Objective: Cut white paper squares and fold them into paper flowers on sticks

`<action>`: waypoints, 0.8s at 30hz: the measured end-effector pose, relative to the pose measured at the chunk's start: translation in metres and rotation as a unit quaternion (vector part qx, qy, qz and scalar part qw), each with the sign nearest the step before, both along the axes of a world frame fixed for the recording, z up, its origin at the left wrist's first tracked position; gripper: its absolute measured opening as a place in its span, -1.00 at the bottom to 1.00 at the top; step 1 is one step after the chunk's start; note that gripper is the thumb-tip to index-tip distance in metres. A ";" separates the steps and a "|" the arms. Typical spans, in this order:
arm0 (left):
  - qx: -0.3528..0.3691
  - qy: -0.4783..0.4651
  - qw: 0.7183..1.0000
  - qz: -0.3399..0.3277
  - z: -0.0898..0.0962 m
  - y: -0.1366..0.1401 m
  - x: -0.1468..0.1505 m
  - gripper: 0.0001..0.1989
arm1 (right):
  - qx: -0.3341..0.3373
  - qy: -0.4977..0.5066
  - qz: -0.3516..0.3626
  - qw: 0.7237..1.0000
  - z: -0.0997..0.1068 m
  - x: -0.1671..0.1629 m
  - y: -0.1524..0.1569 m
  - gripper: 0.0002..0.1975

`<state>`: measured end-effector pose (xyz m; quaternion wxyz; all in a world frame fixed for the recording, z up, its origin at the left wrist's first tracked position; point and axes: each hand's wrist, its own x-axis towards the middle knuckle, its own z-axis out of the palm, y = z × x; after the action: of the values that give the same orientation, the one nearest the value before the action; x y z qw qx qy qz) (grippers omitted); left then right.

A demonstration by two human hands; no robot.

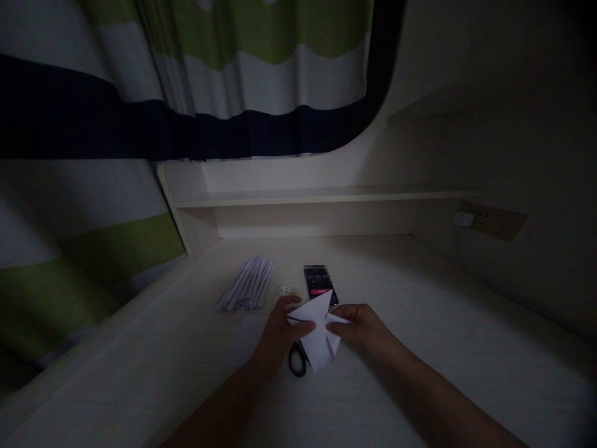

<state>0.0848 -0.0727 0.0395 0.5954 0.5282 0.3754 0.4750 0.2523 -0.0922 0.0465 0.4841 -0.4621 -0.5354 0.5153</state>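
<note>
Both hands hold one white sheet of paper (318,333), folded into several points, above the desk. My left hand (280,326) pinches its left edge, thumb on top. My right hand (360,325) grips a folded corner on the right between thumb and fingers. Below the paper lies a pair of scissors; one black handle loop (297,361) shows and the blades are hidden. Just beyond the paper rests a phone (319,281) with a lit screen, its near part covered by the paper's upper tip.
A bundle of thin white paper sticks (248,283) lies at the back left, with a few small white pieces (283,289) beside it. A flat pale sheet (245,339) is left of my left hand. A shelf (317,197), curtains (261,81) and a wall socket (494,221) border the desk.
</note>
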 end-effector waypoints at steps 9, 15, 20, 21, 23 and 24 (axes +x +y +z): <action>-0.024 -0.018 0.996 -0.079 -0.002 -0.011 0.007 -0.63 | -0.002 0.112 -0.064 0.992 -0.010 -0.015 -0.003 -0.84; -0.040 0.004 0.998 -0.041 -0.009 -0.008 0.006 -0.69 | 0.019 0.127 -0.093 0.987 -0.010 -0.024 -0.009 -0.80; -0.046 0.010 0.999 -0.020 -0.009 -0.008 0.006 -0.71 | 0.024 0.133 -0.089 0.987 -0.007 -0.028 -0.013 -0.82; -0.047 0.015 0.999 -0.017 -0.009 -0.008 0.006 -0.71 | 0.027 0.135 -0.086 0.987 -0.009 -0.029 -0.013 -0.82; -0.049 0.027 0.998 -0.014 -0.009 -0.007 0.005 -0.71 | 0.038 0.134 -0.076 0.987 -0.012 -0.030 -0.011 -0.80; -0.051 0.034 0.998 -0.013 -0.009 -0.006 0.004 -0.71 | 0.049 0.128 -0.075 0.988 -0.012 -0.029 -0.010 -0.80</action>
<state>0.0886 -0.0786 0.0309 0.6142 0.5180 0.4124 0.4293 0.2234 -0.1025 0.0343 0.6081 -0.4071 -0.4571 0.5056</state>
